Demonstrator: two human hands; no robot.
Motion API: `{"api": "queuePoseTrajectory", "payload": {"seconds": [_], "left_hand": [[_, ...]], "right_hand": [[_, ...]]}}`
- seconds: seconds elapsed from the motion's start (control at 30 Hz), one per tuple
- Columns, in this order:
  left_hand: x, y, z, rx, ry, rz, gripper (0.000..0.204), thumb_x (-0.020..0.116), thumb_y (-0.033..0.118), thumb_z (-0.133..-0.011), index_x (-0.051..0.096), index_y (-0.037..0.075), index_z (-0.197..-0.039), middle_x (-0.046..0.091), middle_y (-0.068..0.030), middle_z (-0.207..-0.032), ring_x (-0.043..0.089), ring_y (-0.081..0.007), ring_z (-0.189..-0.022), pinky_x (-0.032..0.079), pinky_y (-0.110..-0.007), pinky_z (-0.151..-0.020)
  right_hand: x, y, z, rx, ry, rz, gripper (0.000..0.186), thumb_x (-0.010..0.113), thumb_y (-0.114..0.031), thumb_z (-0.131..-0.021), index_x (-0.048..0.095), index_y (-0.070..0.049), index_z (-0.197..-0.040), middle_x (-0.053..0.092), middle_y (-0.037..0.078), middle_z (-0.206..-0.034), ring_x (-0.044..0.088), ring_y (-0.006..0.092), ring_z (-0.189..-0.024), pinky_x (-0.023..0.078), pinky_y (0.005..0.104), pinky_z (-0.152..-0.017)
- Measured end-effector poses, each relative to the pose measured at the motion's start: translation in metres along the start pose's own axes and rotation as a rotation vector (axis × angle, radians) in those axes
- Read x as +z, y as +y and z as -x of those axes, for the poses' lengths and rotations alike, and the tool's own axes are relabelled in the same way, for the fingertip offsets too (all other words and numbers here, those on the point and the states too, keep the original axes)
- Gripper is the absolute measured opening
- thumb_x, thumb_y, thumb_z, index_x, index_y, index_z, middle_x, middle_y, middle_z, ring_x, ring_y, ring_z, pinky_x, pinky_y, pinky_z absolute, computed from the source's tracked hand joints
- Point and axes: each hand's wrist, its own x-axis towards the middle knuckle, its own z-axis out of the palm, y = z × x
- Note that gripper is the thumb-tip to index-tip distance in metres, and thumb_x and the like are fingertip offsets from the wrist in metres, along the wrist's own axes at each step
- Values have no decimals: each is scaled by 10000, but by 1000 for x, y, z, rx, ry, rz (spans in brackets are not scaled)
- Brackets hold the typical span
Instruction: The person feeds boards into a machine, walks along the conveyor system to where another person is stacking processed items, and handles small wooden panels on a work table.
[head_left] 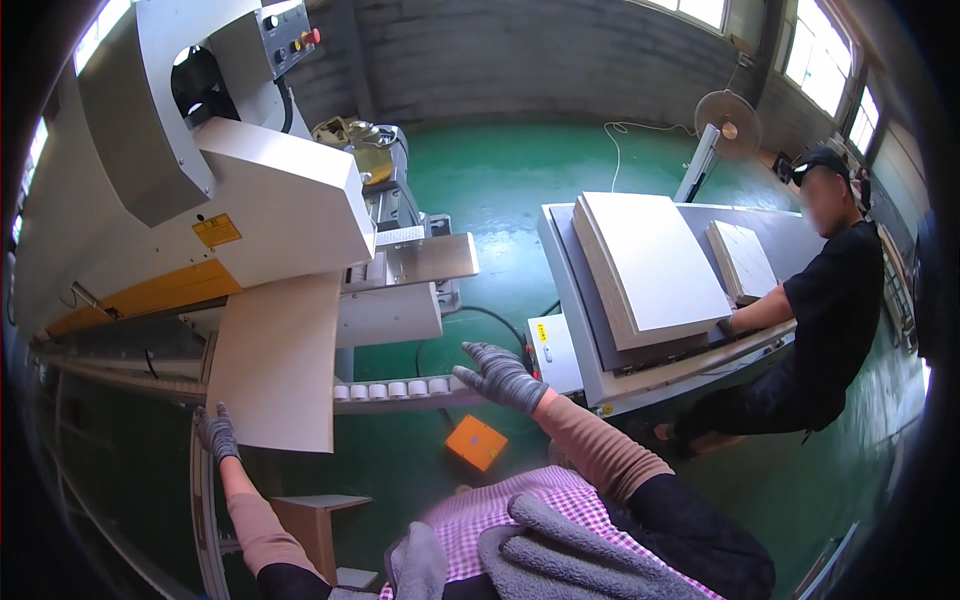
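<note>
A flat light-brown panel [275,370] lies partly under the white machine housing [280,185], its near end sticking out toward me. My left hand [216,434], in a grey glove, is at the panel's near left edge with fingers stretched out and apart, touching it. My right hand [502,377], gloved too, hovers past the end of a row of white rollers [400,389]. Its fingers are extended and nothing is in them.
To the right, a co-worker [835,290] in black reaches toward a stack of white panels [655,265] on a table [600,385]. A smaller panel stack [740,260] sits beside it. An orange box [476,443] is on the green floor. A fan [728,125] stands behind.
</note>
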Motion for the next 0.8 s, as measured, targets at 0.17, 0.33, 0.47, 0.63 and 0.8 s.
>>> {"api": "queuePoseTrajectory", "payload": {"seconds": [0.17, 0.33, 0.47, 0.63, 0.8], "left_hand": [[4, 17, 14, 25, -201, 167, 736, 560, 611, -875, 563, 11, -1300, 576, -227, -1313, 546, -371, -1221, 417, -437, -1046], [4, 37, 63, 226, -131, 203, 646, 704, 530, -796, 636, -11, -1143, 651, -242, -1143, 623, -387, -1068, 485, -443, -922], [-22, 93, 135, 339, -288, 423, 600, 773, 467, -752, 638, -21, -1075, 666, -250, -1050, 647, -388, -966, 506, -442, -865], [-35, 154, 230, 182, -724, 1084, 417, 782, 284, -818, 635, -24, -1058, 696, -120, -935, 637, -211, -801, 517, -331, -787], [-60, 208, 311, 153, -524, 1203, 370, 831, 171, -780, 646, -27, -1033, 694, -66, -954, 614, -135, -817, 518, -296, -778]], "right_hand": [[6, -5, -18, 21, -43, -104, 736, 496, -531, -952, 421, 40, -1411, 522, 262, -1357, 502, 374, -1267, 388, 424, -1069], [13, -6, -36, 161, -134, -241, 810, 506, -559, -932, 367, 63, -1432, 481, 295, -1383, 465, 395, -1302, 361, 411, -1093], [22, 19, -40, 314, -94, -369, 818, 537, -546, -916, 354, 58, -1436, 497, 288, -1371, 478, 402, -1289, 376, 417, -1076], [1, 54, -25, 510, 19, -626, 609, 626, -442, -878, 528, -17, -1305, 663, 220, -1121, 665, 345, -986, 510, 406, -879], [-45, 102, 14, 542, 148, -579, 483, 619, -447, -854, 693, 7, -998, 703, 217, -938, 673, 353, -939, 508, 413, -824]]}}
